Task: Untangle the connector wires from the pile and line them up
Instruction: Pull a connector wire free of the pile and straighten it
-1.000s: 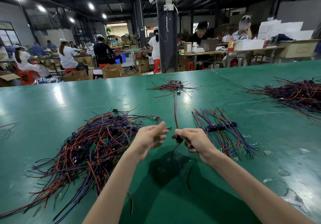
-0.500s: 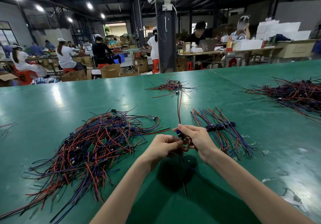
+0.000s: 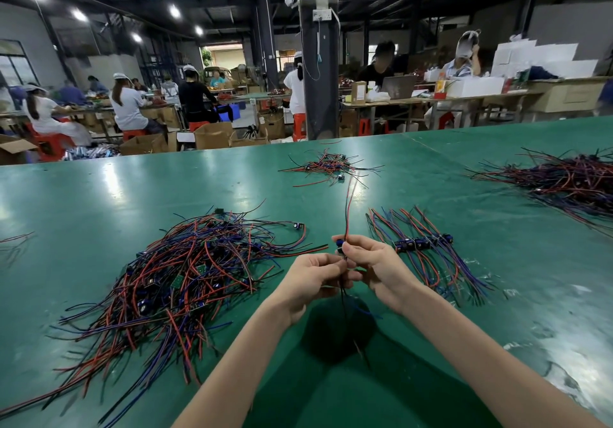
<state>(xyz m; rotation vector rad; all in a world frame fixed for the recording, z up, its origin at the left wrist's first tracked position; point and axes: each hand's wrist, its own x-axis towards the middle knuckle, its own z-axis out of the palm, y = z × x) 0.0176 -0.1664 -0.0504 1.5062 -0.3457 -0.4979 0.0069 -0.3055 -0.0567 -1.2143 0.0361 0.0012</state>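
A broad table with a glossy green top carries a big tangled pile of red, blue and black wires on its left. Well to the right of that lies a neat row of the same wires, set side by side with their dark blue connectors in a band across the middle. Farther back lie a small loose tangle at centre, a large dark heap at the right edge and a few stray wires at the left edge.
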